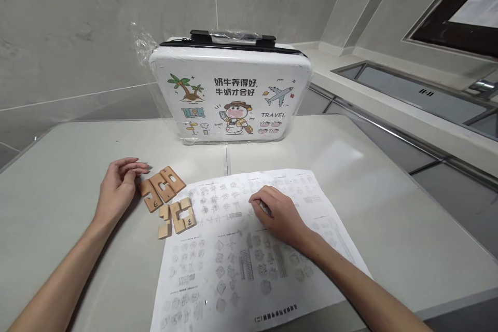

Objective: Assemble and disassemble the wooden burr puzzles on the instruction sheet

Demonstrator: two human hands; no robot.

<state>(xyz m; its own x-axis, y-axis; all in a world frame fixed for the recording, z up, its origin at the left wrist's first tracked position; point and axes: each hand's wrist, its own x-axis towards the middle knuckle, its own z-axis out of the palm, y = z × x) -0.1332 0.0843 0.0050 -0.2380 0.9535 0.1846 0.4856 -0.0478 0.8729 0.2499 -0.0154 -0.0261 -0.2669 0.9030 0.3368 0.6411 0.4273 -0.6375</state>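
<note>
The left grip (121,182) is lying half-spread, empty, beside flat, brown, notched wooden pieces (157,181); the right grip (279,211) is curling on a white printed paper sheet (235,225), pinch unclear. Pressing lightly is probably avoiding creases best.

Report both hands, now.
Left hand: open, fingers loosely bent, beside the brown wooden pieces, nothing seen in it.
Right hand: loosely curled over the printed sheet; whether it holds anything cannot be told.
</note>
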